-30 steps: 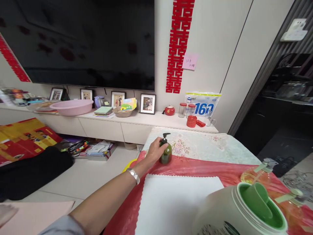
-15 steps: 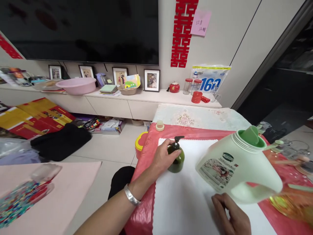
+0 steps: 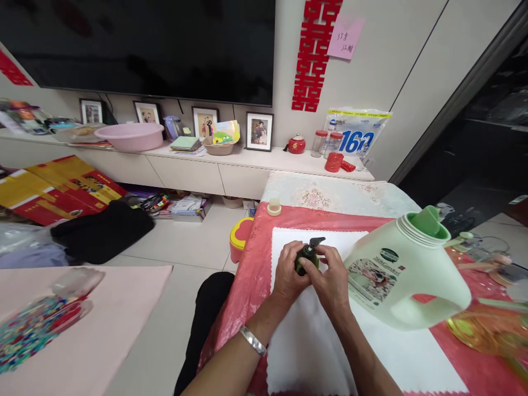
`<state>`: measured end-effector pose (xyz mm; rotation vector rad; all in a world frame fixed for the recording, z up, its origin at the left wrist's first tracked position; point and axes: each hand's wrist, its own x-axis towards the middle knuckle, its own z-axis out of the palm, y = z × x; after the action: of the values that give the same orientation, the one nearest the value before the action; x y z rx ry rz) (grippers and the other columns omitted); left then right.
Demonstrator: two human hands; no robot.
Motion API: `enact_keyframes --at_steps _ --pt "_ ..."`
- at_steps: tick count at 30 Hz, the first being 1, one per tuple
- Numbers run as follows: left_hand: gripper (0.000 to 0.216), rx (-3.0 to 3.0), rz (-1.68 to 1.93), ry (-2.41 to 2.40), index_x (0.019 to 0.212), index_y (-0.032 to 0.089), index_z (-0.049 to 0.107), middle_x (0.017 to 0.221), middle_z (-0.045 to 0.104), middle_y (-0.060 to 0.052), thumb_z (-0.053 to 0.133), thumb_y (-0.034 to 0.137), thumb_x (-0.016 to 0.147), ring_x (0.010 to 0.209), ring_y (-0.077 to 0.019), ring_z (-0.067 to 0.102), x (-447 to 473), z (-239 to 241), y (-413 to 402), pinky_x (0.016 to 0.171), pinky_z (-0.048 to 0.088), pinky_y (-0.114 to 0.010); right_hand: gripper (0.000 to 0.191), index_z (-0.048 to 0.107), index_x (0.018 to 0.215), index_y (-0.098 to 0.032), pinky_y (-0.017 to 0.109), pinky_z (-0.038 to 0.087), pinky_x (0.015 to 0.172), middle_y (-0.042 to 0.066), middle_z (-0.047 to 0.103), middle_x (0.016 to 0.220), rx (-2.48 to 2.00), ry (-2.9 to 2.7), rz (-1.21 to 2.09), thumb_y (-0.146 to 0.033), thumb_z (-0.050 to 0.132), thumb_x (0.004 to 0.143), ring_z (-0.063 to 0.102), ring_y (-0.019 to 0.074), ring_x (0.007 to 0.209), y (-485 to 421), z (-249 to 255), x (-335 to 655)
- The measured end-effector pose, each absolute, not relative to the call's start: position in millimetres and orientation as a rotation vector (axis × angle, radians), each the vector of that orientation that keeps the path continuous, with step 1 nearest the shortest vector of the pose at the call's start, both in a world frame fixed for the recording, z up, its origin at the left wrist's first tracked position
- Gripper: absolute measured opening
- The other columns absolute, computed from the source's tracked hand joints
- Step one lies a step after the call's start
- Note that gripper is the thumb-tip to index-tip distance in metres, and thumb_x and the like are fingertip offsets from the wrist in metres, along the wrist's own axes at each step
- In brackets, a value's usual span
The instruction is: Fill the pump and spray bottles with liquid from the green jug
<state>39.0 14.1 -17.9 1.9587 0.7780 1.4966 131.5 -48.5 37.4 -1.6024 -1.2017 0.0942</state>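
A small dark green pump bottle [image 3: 306, 254] with a black pump head is between my two hands above the white cloth [image 3: 313, 341]. My left hand [image 3: 290, 273] wraps round the bottle's left side. From the right, my right hand [image 3: 331, 275] has its fingers and thumb closed on the bottle near the pump collar. Most of the bottle is hidden by the hands. Beside my right hand stands a large pale green jug [image 3: 406, 275] with a printed label; its mouth is uncapped and shows a green spout. A pale cap [image 3: 274, 207] sits at the table's far left corner.
A red cover [image 3: 235, 308] lies over the table, and a flowered cloth [image 3: 338, 192] is beyond it. An amber glass vessel [image 3: 487, 335] stands at the right. A yellow and red stool [image 3: 240, 236] is left of the table. Beads [image 3: 33, 330] lie on a pink surface.
My right hand has moved from beside the jug to the pump bottle and now holds it. The left hand has brought the bottle slightly right and nearer.
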Motion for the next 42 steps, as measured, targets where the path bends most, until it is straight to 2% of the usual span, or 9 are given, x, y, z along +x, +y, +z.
enact_keyframes --at_steps 5,11,19,22,24,29,34,37,42 --pt "0.067 2.037 1.562 0.733 0.136 0.021 0.047 0.126 0.059 -0.015 0.075 0.031 0.076 0.118 -0.0315 0.061 38.7 -30.0 13.9 0.098 0.057 -0.055 0.036 0.067 0.098 -0.017 0.035 0.053 0.081 0.007 0.064 0.099 -1.595 -1.112 0.054 -0.048 0.071 0.08 0.062 0.0181 0.087 -37.6 36.4 126.4" --pt "0.067 2.044 1.578 0.73 0.138 0.021 0.045 0.126 0.058 -0.015 0.073 0.03 0.078 0.119 -0.0305 0.06 36.6 -30.0 14.5 0.099 0.057 -0.053 0.034 0.066 0.094 -0.017 0.032 0.053 0.078 0.004 0.066 0.093 -1.609 -1.115 0.082 -0.046 0.073 0.077 0.063 0.0175 0.085 -33.3 44.0 124.1" --pt "0.07 2.07 1.568 0.765 0.141 0.026 0.043 0.128 0.061 -0.013 0.076 0.026 0.079 0.12 -0.0296 0.061 27.6 -15.9 19.9 0.101 0.057 -0.051 0.045 0.062 0.125 -0.019 0.036 0.054 0.096 0.008 0.068 0.116 -1.53 -1.261 0.283 -0.044 0.062 0.088 0.066 0.02 0.106 -30.0 44.0 132.5" --pt "0.074 2.044 1.548 0.766 0.142 0.027 0.041 0.13 0.06 -0.013 0.078 0.026 0.077 0.122 -0.0303 0.061 27.3 -16.8 21.1 0.103 0.055 -0.053 0.04 0.063 0.125 -0.02 0.036 0.053 0.1 0.008 0.066 0.122 -1.483 -1.358 0.371 -0.042 0.056 0.093 0.064 0.0194 0.113 -28.5 47.4 136.0" --pt "0.075 2.038 1.524 0.782 0.141 0.026 0.042 0.13 0.058 -0.014 0.08 0.029 0.077 0.122 -0.0309 0.061 27.0 -19.9 21.3 0.102 0.056 -0.053 0.039 0.066 0.122 -0.021 0.038 0.052 0.101 0.008 0.064 0.123 -1.491 -1.382 0.369 -0.044 0.062 0.09 0.062 0.0206 0.115 -27.2 50.9 134.8" --pt "0.073 2.047 1.525 0.751 0.14 0.023 0.044 0.129 0.057 -0.015 0.081 0.033 0.077 0.12 -0.0301 0.06 26.9 -24.8 21.4 0.102 0.055 -0.051 0.032 0.07 0.108 -0.02 0.037 0.053 0.093 0.008 0.064 0.106 -1.581 -1.318 0.281 -0.042 0.069 0.085 0.061 0.0199 0.098 -25.8 55.2 129.0" --pt "0.07 2.069 1.602 0.809 0.14 0.024 0.042 0.127 0.059 -0.014 0.076 0.03 0.079 0.12 -0.03 0.061 30.3 -24.5 21.8 0.103 0.055 -0.052 0.043 0.063 0.127 -0.02 0.038 0.051 0.101 0.008 0.065 0.122 -1.529 -1.384 0.345 -0.04 0.059 0.09 0.061 0.0197 0.113 -28.4 54.7 135.5" --pt "0.071 2.063 1.599 0.799 0.14 0.024 0.042 0.128 0.059 -0.014 0.077 0.033 0.079 0.12 -0.0304 0.061 30.1 -25.0 21.4 0.102 0.055 -0.052 0.04 0.067 0.12 -0.021 0.038 0.051 0.101 0.007 0.064 0.121 -1.539 -1.42 0.352 -0.044 0.064 0.087 0.06 0.0208 0.114 -28.2 55.1 136.7" --pt "0.073 2.061 1.521 0.784 0.14 0.024 0.044 0.129 0.057 -0.015 0.08 0.031 0.077 0.122 -0.0306 0.06 27.4 -24.9 21.3 0.103 0.054 -0.05 0.028 0.07 0.102 -0.02 0.037 0.053 0.092 0.007 0.066 0.104 -1.583 -1.365 0.244 -0.041 0.069 0.084 0.061 0.0209 0.1 -23.9 61.6 129.5"
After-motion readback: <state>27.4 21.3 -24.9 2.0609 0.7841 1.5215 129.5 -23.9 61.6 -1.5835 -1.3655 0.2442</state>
